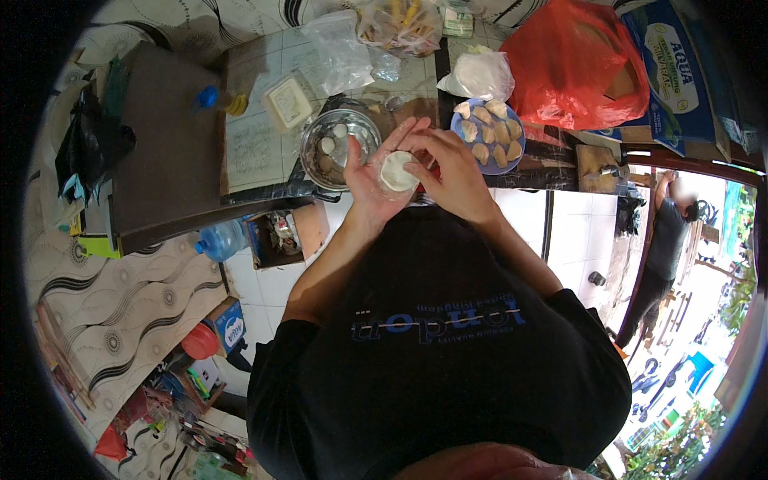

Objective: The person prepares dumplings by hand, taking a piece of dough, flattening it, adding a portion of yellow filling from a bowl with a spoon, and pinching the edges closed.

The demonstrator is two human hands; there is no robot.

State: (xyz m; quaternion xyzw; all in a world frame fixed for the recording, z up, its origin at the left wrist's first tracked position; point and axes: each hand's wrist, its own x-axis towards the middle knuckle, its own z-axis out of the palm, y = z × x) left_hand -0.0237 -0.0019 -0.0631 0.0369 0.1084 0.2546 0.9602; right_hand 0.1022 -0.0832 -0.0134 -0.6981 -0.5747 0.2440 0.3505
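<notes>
A flat round disc of pale dough point(398, 171) lies on the upturned palm of my left hand point(371, 183). The thumb and fingers of my right hand point(449, 173) touch the disc's right edge. Close by on the left, a stainless steel bowl point(307, 157) holds a few dough balls point(327, 144). On the right, a blue plate point(521, 123) carries several folded, half-moon dough pieces point(488, 134), spaced apart. Behind this plate stands a white plastic bag point(483, 75), its contents unclear.
A rectangular plastic tub point(290, 103) stands left of the bowl. Clear plastic bags point(342, 51) lie at the back. A large red plastic bag point(570, 66) fills the back right, near a wooden board point(594, 168). Another person point(666, 240) is outside the doorway.
</notes>
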